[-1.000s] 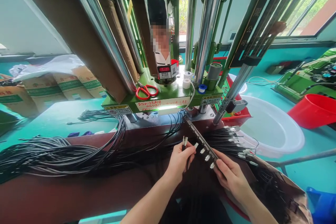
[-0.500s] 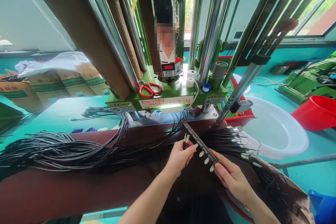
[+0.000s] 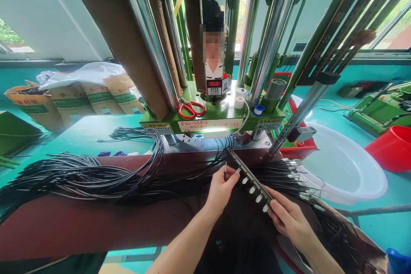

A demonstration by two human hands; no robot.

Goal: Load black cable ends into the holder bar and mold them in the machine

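Right hand (image 3: 290, 216) hid the near end of the dark bar (image 3: 249, 175). Left hand (image 3: 220, 190) covered most of the metal-tipped piece (image 3: 225, 171); its shape was unclear. Black cables (image 3: 93, 175) ran off the left edge, red bucket (image 3: 392, 150) got cut by the right one, blue item (image 3: 398, 262) by the bottom right corner. Warning label (image 3: 217, 88) fine print was too small to read.

Narrow dark metal bar (image 3: 251, 177), held aslant, far end leftward; silvery connectors (image 3: 252, 189) jutting in a row along its left edge
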